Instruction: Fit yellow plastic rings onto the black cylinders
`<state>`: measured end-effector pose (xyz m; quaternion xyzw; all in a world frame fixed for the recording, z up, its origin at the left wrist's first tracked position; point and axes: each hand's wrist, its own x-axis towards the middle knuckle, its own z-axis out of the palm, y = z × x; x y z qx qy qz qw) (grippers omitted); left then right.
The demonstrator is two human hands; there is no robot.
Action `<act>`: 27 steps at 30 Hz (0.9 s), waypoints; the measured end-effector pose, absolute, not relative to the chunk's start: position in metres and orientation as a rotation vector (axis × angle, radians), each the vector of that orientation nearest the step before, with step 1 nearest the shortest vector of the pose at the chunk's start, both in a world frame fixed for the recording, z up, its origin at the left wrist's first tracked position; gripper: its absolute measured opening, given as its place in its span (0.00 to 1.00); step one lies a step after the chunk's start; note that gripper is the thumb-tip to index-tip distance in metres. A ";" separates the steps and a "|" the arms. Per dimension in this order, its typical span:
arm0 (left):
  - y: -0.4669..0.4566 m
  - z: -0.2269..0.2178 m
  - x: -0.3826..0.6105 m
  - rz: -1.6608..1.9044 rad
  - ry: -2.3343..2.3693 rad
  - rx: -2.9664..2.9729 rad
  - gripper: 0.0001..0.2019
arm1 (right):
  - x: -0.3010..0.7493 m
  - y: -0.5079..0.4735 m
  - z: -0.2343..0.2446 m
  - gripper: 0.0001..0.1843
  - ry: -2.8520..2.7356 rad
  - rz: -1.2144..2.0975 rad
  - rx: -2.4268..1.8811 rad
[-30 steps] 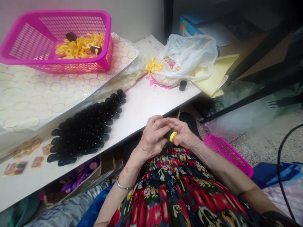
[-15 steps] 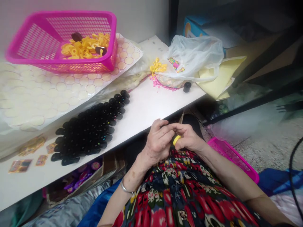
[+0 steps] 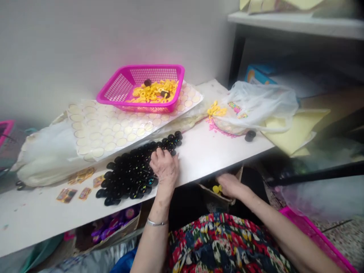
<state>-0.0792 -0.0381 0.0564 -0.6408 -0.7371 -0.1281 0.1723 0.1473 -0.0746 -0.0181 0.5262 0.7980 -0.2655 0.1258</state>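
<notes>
My left hand (image 3: pixel 165 167) is at the right edge of a dense cluster of small glossy black round pieces (image 3: pixel 127 172) on the table. Its fingers are curled down among them, and whatever lies under the fingertips is hidden. Below the table's front edge, my right hand (image 3: pixel 229 185) reaches into a cardboard box (image 3: pixel 209 188). Small yellow round pieces (image 3: pixel 216 189) show in the box beside it. The fingers of that hand are blurred and partly hidden.
A pink basket (image 3: pixel 113 89) of yellow plastic pieces stands on a sheet of round stickers (image 3: pixel 102 138). A clear plastic bag (image 3: pixel 264 102) and a black spool-like piece (image 3: pixel 250 135) are at the right. Purple items (image 3: pixel 113 223) sit in a box under the table.
My hands were together over my lap, with a yellow round piece between them. They have parted: left onto the black pieces, right into the box. The view has tilted up and left.
</notes>
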 end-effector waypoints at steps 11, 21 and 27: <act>-0.004 0.055 -0.071 -0.287 -2.170 -1.712 0.15 | 0.136 -0.062 -0.020 0.16 2.202 -0.716 1.359; -0.007 0.050 -0.061 -0.825 -2.014 -1.815 0.12 | 0.135 -0.060 -0.025 0.18 2.082 -0.638 1.405; -0.004 0.023 -0.029 -1.246 -2.067 -2.201 0.09 | 0.128 -0.059 -0.024 0.19 2.019 -0.613 1.362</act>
